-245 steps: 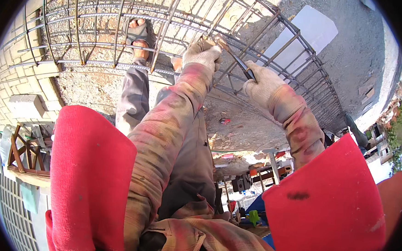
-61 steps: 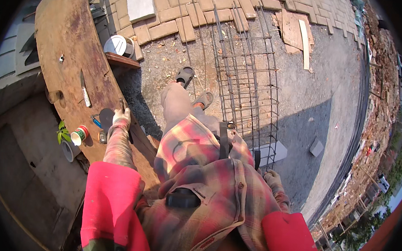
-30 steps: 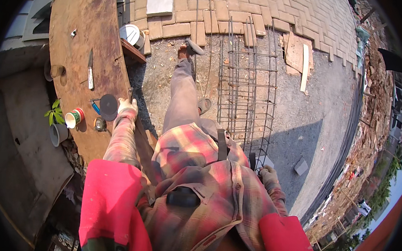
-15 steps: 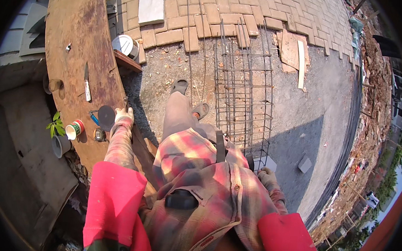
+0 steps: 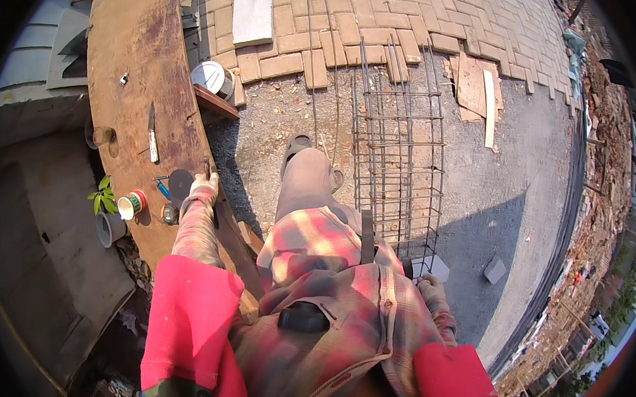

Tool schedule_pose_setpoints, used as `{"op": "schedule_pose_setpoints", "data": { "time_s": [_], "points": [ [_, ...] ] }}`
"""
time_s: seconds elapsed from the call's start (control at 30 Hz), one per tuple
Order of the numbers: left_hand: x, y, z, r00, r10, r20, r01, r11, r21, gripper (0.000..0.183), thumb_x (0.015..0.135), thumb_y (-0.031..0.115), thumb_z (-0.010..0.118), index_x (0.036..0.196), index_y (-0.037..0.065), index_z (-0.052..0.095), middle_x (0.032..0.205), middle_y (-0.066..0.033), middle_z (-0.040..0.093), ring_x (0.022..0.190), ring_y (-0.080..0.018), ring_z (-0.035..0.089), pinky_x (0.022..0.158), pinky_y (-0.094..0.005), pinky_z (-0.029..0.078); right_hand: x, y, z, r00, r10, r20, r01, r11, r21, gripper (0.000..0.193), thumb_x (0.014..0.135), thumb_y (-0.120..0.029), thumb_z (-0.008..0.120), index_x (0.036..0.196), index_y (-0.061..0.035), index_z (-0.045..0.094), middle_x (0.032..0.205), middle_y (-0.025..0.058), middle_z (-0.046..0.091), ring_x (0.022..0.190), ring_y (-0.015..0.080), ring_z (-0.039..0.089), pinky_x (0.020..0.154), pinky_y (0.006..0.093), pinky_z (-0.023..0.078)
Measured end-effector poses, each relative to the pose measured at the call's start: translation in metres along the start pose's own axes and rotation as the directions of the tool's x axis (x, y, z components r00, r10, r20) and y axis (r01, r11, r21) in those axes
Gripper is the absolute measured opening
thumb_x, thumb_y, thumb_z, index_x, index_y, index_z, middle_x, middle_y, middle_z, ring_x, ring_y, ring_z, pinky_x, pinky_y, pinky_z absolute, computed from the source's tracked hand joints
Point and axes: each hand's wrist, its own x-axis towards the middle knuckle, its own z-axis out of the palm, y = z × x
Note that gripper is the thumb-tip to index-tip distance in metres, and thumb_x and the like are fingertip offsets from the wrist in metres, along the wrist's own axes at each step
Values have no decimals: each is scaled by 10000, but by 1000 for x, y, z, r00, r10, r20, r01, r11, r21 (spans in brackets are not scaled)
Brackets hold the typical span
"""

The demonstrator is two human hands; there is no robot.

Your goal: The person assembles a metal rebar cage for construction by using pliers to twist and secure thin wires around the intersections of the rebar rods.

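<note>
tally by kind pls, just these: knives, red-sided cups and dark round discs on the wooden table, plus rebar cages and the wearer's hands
Knife: 1
Red-sided cup: 1
Dark round disc: 1
Rebar cage: 1
Hands, left hand and right hand: 2
Total: 6

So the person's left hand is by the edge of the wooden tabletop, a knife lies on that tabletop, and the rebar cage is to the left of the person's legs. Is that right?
Not quite: the head view shows the rebar cage to the right of the person's legs. The left hand is by the wooden tabletop's edge, and the knife lies on it.
</note>
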Motion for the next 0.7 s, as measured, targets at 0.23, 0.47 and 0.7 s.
{"op": "schedule_pose_setpoints", "data": {
  "time_s": [0.23,0.47,0.7],
  "points": [
    [-41,87,-36,943,249,219,-71,796,-601,364,866,412,541,930,57,596,661,-58,564,572,-160,528,556,-303,418,11,-46,23,952,-271,140,209,914,347,86,751,-19,508,689,-79,518,701,6,556,582,108,518,461,260,432],
    [-144,228,-70,727,429,536,256,555,-792,550,824,711,377,785,182,523,528,25,441,327,-108,298,330,-267,233,-15,-192,94,663,-694,281,687,713,142,225,771,-187,627,933,-31,618,807,158,640,767,254,618,679,345,470],
    [-196,300,-77,552,747,370,-279,583,-763,277,931,271,522,1016,23,613,826,-21,611,722,-97,556,635,-245,459,-65,-233,103,466,-754,463,805,578,131,336,812,-360,628,953,-55,614,868,168,636,844,292,614,733,370,466]
  ]
}}
